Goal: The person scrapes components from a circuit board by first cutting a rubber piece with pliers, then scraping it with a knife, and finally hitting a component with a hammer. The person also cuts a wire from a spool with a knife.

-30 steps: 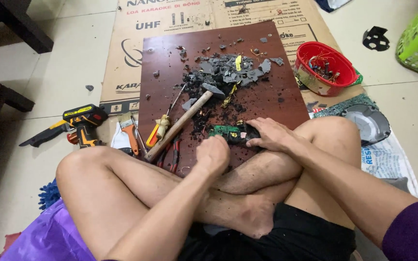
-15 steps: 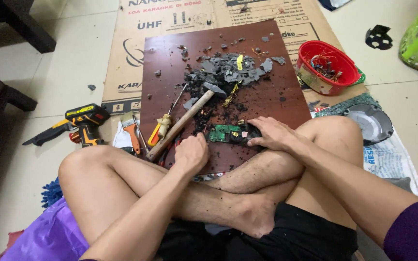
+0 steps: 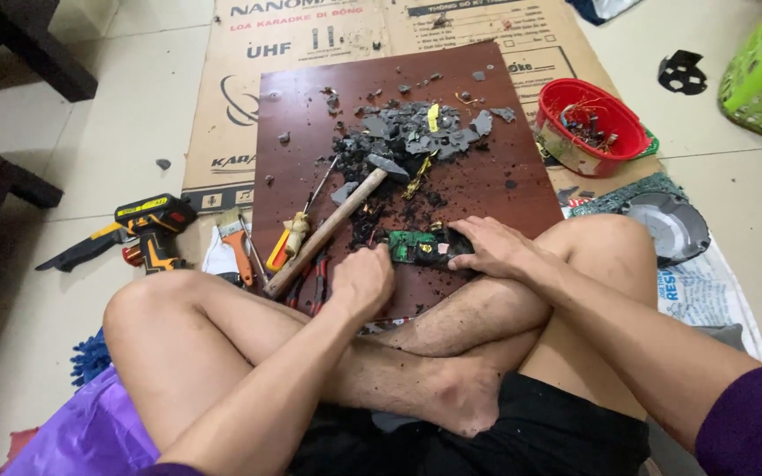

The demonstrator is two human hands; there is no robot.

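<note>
Since the earlier frames, the left hand has been drawn back a little from the hammer handle and is now held as a closed fist at the near edge of the brown board; whether anything is gripped inside it cannot be told. The right hand has been kept almost where it was, laid flat with fingers spread, and is pressed on the right end of a green circuit board, which is pinned against the brown board just in front of the crossed legs.

A wooden-handled hammer is laid diagonally across the brown board, its head set among a heap of grey broken pieces. A yellow-handled screwdriver is seen just left of the hammer handle, and red-handled pliers are tucked under it, close to the fist. An orange-handled tool is placed beside the board's left edge, with a black and yellow drill farther left on the tiled floor. A red bowl holding small parts is set off the board's right side on flattened cardboard. A round grey disc is left beyond the right knee.
</note>
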